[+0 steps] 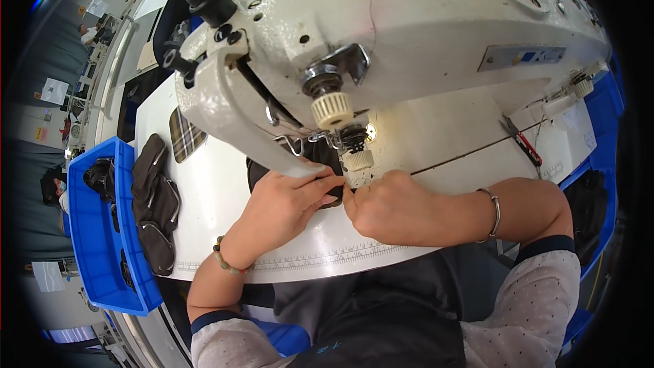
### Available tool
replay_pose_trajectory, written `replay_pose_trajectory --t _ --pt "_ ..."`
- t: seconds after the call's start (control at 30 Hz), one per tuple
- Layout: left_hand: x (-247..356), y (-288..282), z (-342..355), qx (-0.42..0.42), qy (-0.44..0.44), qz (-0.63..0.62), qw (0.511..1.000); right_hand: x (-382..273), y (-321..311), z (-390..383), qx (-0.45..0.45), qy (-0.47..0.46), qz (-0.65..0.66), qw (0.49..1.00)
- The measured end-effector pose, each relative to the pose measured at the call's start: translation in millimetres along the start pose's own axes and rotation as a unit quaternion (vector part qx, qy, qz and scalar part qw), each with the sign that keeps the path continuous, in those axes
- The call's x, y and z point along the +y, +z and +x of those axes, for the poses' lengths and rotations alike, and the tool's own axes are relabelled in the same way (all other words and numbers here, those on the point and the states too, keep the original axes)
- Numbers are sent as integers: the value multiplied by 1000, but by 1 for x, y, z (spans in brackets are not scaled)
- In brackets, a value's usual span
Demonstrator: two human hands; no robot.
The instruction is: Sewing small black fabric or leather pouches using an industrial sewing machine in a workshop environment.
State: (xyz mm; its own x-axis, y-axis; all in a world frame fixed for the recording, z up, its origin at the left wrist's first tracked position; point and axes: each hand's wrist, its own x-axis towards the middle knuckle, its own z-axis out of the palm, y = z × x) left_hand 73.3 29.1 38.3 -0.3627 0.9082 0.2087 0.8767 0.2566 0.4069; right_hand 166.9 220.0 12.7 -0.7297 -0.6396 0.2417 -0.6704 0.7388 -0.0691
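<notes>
Dark cloth — likely light, soft, best held by its edge; left fingers touching, right fingers curled — can't tell if pinching.

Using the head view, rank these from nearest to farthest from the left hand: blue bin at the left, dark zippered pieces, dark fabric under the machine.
From the left hand:
1. Dark fabric: right at the fingers, beneath the machine head.
2. Dark zippered pieces: left, along the table edge.
3. Blue bin: farthest left, beyond those pieces.
</notes>
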Motion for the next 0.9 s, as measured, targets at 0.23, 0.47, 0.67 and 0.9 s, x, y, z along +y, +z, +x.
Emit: replay_pose_trajectory --t 0.23,0.47,0.67,0.9 --pt "-9 -1 8 20 -36 -4 999 7 8 6 24 27 -22 999" --pt "-18 1 12 55 -43 -24 997 16 13 14 92 46 29 994" --pt "-31 7 6 34 -77 -3 996 29 35 19 170 30 50 984" --pt "-22 3 5 51 -59 2 997 32 37 38 314 68 27 947"
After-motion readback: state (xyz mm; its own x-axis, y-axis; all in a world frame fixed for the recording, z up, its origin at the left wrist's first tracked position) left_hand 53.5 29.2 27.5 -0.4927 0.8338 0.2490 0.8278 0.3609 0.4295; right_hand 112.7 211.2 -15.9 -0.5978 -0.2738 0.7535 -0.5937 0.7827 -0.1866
